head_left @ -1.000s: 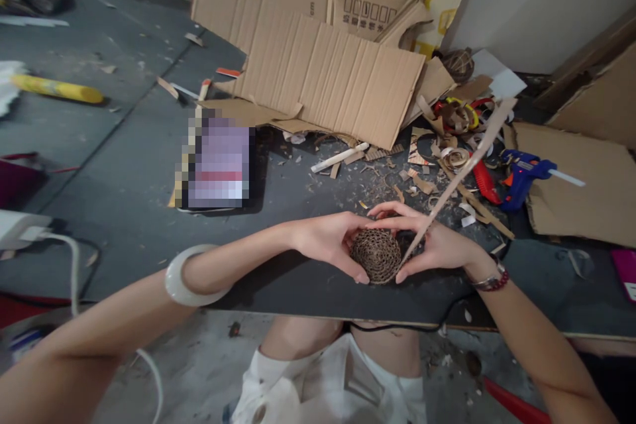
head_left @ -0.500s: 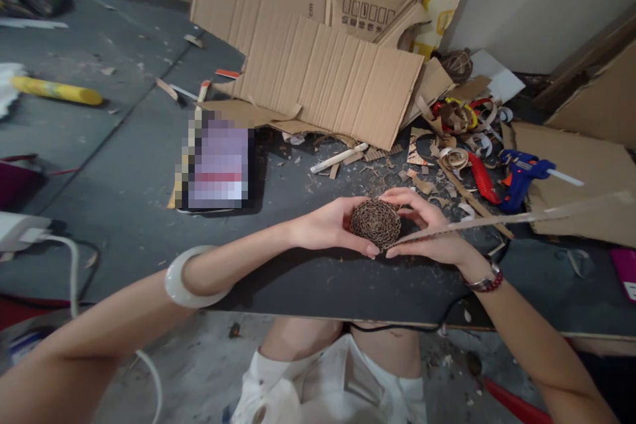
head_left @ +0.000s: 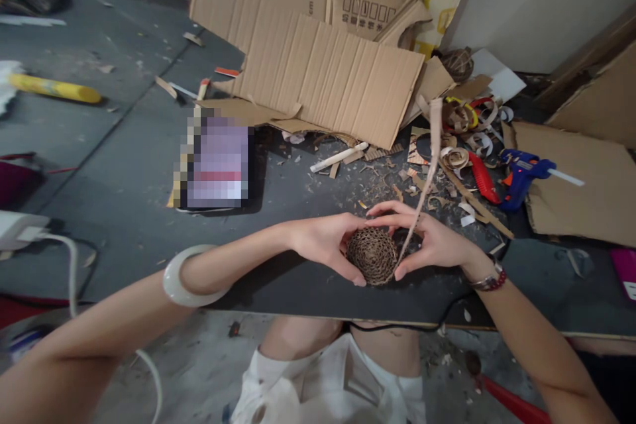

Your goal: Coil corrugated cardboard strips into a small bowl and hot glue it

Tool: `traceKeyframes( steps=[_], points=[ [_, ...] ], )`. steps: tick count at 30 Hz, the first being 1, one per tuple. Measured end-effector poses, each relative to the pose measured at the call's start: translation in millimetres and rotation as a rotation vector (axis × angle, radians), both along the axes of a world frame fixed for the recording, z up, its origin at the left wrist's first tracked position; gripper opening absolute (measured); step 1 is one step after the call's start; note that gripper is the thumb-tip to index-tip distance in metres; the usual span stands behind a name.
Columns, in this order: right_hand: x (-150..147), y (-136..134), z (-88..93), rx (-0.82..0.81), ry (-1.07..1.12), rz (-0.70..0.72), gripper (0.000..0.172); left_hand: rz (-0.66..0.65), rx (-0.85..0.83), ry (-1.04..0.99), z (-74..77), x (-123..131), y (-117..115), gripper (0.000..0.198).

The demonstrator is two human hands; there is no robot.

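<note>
A tight coil of corrugated cardboard strip (head_left: 371, 254) stands on edge near the front of the dark table (head_left: 149, 212). My left hand (head_left: 325, 243) cups its left side and my right hand (head_left: 432, 242) cups its right side, fingers curled round it and fingertips meeting above. The loose tail of the strip (head_left: 428, 165) rises from the coil's right side, up and away across the table. A pale bangle (head_left: 186, 276) sits on my left forearm, and a beaded bracelet (head_left: 489, 278) on my right wrist.
A blue glue gun (head_left: 521, 172) and a red-handled tool (head_left: 481, 179) lie to the right among cardboard scraps. Flattened cardboard sheets (head_left: 328, 73) pile up at the back. A blurred-out flat object (head_left: 217, 162) lies left of centre. A white glue stick (head_left: 340, 157) lies behind the coil.
The coil has turned in my hands: the loose tail swung from pointing up-right, down to nearly level on the right, then back up to almost vertical. Both hands stayed on the coil.
</note>
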State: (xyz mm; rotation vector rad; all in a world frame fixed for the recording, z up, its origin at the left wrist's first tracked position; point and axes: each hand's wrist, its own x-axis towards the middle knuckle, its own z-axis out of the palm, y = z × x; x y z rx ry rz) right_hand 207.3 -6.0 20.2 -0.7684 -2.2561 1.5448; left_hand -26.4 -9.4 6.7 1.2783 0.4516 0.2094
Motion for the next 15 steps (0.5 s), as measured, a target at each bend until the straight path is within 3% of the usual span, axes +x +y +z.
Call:
traceKeyframes(
  steps=[5, 12, 15],
  points=[
    [-2, -1, -0.4, -0.006, 0.000, 0.012, 0.070, -0.032, -0.092, -0.036, -0.6, 1, 2, 0.059],
    [-1, -3, -10.0, 0.055, 0.232, -0.341, 0.062, 0.190, -0.224, -0.032, 2.3, 4, 8, 0.060],
    [-7, -7, -12.8, 0.096, 0.243, -0.419, 0.062, 0.266, -0.261, -0.071, 2.0, 8, 6, 0.056]
  ],
)
